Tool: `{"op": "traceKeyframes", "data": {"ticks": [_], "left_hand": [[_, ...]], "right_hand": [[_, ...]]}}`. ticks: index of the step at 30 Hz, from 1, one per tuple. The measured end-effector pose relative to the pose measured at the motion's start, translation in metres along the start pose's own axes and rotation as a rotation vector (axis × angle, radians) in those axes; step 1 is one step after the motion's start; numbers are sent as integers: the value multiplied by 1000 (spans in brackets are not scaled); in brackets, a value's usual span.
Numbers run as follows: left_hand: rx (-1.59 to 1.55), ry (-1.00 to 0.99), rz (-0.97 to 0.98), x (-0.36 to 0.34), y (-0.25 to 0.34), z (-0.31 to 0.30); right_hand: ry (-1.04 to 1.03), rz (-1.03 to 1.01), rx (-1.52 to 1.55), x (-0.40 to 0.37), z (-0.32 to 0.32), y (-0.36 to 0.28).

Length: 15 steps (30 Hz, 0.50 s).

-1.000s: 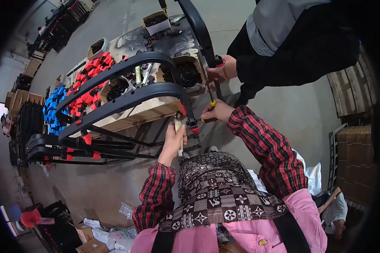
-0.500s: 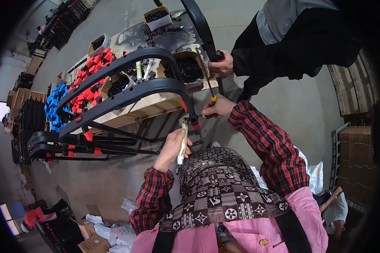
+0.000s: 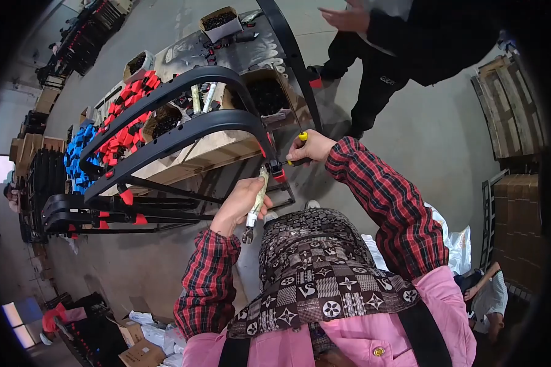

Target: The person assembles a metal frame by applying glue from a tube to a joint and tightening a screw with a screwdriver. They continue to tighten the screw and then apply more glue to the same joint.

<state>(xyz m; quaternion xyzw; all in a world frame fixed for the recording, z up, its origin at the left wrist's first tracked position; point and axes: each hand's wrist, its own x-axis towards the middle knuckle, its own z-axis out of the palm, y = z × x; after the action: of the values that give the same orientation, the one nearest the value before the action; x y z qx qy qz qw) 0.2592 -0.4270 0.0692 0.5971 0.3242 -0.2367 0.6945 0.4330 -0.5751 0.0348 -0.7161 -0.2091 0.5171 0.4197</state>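
Observation:
My left hand (image 3: 237,205) grips a metal wrench (image 3: 255,202) whose upper end meets the red joint (image 3: 275,171) at the lower end of a curved black frame (image 3: 177,137). My right hand (image 3: 309,148) holds a screwdriver with a yellow and black handle (image 3: 297,160) against the same joint from the right. Both of my sleeves are red plaid. A second curved black bar (image 3: 165,93) runs parallel behind the first.
A wooden workbench (image 3: 223,156) carries boxes of black screws (image 3: 260,98), red parts (image 3: 125,125) and blue parts (image 3: 76,156). A co-worker in black (image 3: 404,43) stands at the top right, one hand raised. Wooden pallets (image 3: 511,116) stand to the right. Bags and cartons (image 3: 147,336) lie on the floor.
The co-worker let go of the upright black bar and stepped back. My left hand tilted the wrench downward, handle end now pointing at my lap. My right hand stayed at the joint.

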Motion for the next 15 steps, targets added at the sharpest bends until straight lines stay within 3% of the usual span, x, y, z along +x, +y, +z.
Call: {"op": "traceKeyframes", "data": {"ticks": [6, 11, 13, 15], "left_hand": [[83, -22, -22, 0, 14, 4], [166, 72, -54, 3, 9, 22], [172, 109, -37, 2, 1, 29], [227, 139, 97, 9, -15, 30]], "right_hand": [[3, -12, 20, 1, 0, 0], [5, -18, 41, 1, 1, 0], [13, -18, 52, 2, 2, 1], [23, -24, 62, 1, 3, -1]]}}
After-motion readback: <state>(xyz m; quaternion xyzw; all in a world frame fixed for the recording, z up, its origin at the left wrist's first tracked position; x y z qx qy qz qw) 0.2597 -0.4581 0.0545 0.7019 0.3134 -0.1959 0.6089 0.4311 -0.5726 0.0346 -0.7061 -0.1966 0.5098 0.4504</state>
